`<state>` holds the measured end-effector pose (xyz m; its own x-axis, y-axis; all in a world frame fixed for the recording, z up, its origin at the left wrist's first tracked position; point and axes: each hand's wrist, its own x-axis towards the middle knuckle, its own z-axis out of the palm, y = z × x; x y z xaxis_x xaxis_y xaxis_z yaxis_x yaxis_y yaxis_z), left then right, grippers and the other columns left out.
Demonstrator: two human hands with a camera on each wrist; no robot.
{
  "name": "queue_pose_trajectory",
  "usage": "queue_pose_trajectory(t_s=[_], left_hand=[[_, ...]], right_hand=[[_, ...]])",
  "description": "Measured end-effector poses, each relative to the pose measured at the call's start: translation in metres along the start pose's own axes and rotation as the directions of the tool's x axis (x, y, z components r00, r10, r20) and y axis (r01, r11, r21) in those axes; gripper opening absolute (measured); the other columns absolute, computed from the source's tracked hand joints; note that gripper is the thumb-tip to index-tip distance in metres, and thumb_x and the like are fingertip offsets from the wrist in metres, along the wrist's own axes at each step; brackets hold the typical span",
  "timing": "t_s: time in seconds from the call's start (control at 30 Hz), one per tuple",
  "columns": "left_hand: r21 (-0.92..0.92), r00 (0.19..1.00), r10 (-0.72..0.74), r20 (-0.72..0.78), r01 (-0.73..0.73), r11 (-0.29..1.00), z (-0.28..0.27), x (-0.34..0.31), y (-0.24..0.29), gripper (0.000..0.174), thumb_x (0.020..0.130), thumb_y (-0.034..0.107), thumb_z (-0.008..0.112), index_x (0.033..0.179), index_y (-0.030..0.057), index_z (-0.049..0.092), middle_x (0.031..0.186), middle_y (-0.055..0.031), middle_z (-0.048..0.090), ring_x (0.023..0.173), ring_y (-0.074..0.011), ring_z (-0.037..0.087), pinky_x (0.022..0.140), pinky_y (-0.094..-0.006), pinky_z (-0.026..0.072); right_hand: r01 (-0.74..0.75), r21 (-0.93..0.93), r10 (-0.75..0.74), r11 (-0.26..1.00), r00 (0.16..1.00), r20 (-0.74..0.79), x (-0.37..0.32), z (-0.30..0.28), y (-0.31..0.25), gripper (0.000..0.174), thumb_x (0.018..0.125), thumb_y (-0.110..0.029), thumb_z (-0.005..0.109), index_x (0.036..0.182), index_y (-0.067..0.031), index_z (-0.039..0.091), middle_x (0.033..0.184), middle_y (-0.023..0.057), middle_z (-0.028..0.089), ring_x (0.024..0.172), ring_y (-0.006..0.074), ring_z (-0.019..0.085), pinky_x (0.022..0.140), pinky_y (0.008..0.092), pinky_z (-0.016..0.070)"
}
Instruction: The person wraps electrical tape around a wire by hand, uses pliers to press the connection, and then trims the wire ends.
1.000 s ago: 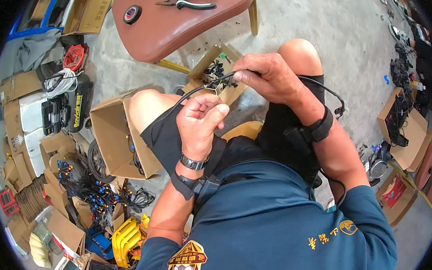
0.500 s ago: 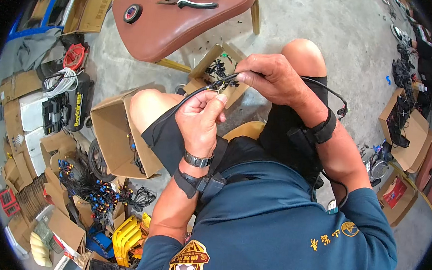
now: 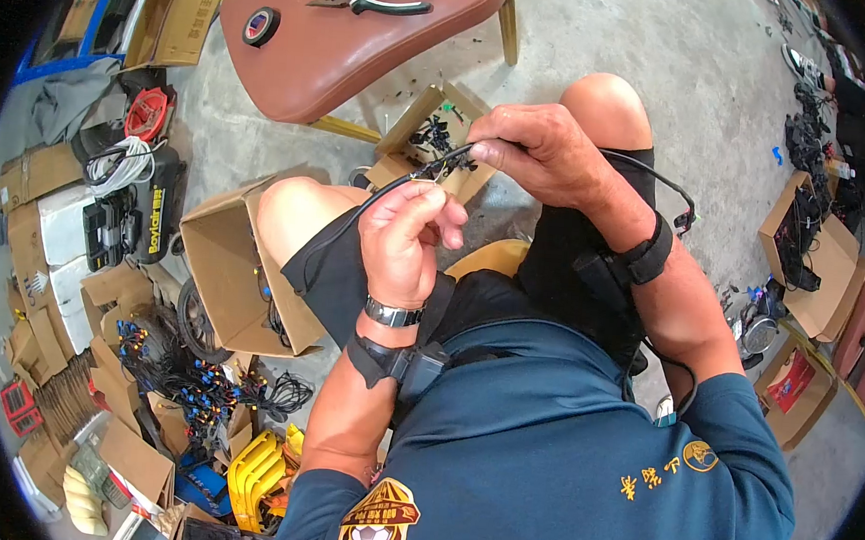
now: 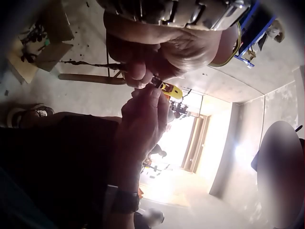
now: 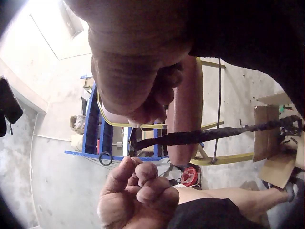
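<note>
A black cable [image 3: 356,210], partly wrapped in dark tape, runs between my two hands above the knees. My right hand [image 3: 541,157] grips it with thumb and fingers, and its loose end [image 3: 685,219] hangs out to the right. My left hand [image 3: 402,238] pinches at the cable with thumb and forefinger, its other fingers held loosely apart. Thin bare-looking wires [image 3: 431,173] show between the hands. In the right wrist view the taped stretch [image 5: 190,137] passes between both hands, and the left fingertips [image 5: 127,163] meet under a small dark piece.
Pliers [image 3: 376,3] and a roll of black tape [image 3: 260,26] lie on a brown stool [image 3: 346,73]. Behind the hands a small carton [image 3: 412,128] holds black parts. An open carton [image 3: 240,297] stands by the left knee. Bundled wires [image 3: 194,384] and boxes crowd the left floor.
The left hand has shifted slightly, and its lower fingers have spread away from the thumb. The right hand keeps its grip on the cable, almost unmoved.
</note>
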<state>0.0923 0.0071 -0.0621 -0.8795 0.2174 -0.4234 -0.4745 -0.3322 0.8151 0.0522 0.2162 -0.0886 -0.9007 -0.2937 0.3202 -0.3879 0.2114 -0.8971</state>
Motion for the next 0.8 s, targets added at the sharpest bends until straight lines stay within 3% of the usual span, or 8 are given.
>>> queue_pose_trajectory(t_s=[0.07, 0.2, 0.3, 0.47, 0.8], left_hand=[[-0.162, 0.996, -0.028, 0.090, 0.042, 0.986, -0.003, 0.003, -0.003, 0.015, 0.092, 0.011, 0.060, 0.094, -0.0021, 0.068, 0.079, -0.0128, 0.069, 0.055, -0.0163, 0.059, 0.053, -0.0257, 0.0478], [-0.095, 1.000, -0.003, 0.016, 0.005, 0.995, 0.000, 0.005, -0.002, 0.016, 0.092, 0.011, 0.058, 0.095, -0.0028, 0.067, 0.080, -0.0143, 0.069, 0.056, -0.0177, 0.060, 0.054, -0.0271, 0.0488], [-0.075, 1.000, -0.005, -0.009, 0.004, 0.997, 0.002, 0.004, 0.001, 0.017, 0.092, 0.010, 0.058, 0.095, -0.0032, 0.067, 0.081, -0.0151, 0.070, 0.056, -0.0183, 0.060, 0.054, -0.0276, 0.0492], [-0.166, 0.999, -0.047, -0.009, 0.045, 0.985, 0.002, 0.006, 0.002, 0.017, 0.091, 0.011, 0.057, 0.094, -0.0031, 0.067, 0.081, -0.0143, 0.070, 0.057, -0.0181, 0.060, 0.054, -0.0273, 0.0486], [-0.026, 0.992, 0.046, -0.120, -0.049, 0.998, 0.007, 0.005, -0.001, 0.012, 0.090, 0.004, 0.063, 0.094, -0.0048, 0.069, 0.080, -0.0110, 0.069, 0.060, -0.0145, 0.060, 0.056, -0.0250, 0.0471]], right_hand=[[-0.005, 0.006, 0.005, 1.000, 1.000, 0.002, 0.000, 0.000, -0.002, 0.008, 0.087, -0.008, 0.067, 0.092, -0.0020, 0.065, 0.081, 0.0126, 0.065, 0.075, 0.0312, 0.064, 0.068, 0.0373, 0.0506], [0.000, 0.007, 0.000, 1.000, 1.000, -0.013, 0.001, -0.001, -0.001, 0.009, 0.086, -0.008, 0.068, 0.092, -0.0019, 0.065, 0.080, 0.0126, 0.065, 0.075, 0.0308, 0.064, 0.068, 0.0372, 0.0504], [0.009, -0.015, -0.009, 1.000, 1.000, 0.011, 0.000, -0.002, -0.001, 0.010, 0.088, -0.005, 0.068, 0.096, -0.0010, 0.065, 0.084, 0.0100, 0.067, 0.076, 0.0259, 0.065, 0.068, 0.0327, 0.0509], [-0.012, -0.032, 0.013, 0.999, 0.999, 0.034, 0.001, -0.003, -0.003, 0.009, 0.089, -0.005, 0.068, 0.096, -0.0005, 0.065, 0.085, 0.0101, 0.067, 0.077, 0.0260, 0.066, 0.069, 0.0328, 0.0512], [0.003, -0.018, -0.003, 1.000, 1.000, 0.025, 0.001, -0.004, -0.003, 0.009, 0.089, -0.004, 0.067, 0.096, -0.0001, 0.065, 0.084, 0.0106, 0.067, 0.077, 0.0258, 0.065, 0.069, 0.0329, 0.0508]])
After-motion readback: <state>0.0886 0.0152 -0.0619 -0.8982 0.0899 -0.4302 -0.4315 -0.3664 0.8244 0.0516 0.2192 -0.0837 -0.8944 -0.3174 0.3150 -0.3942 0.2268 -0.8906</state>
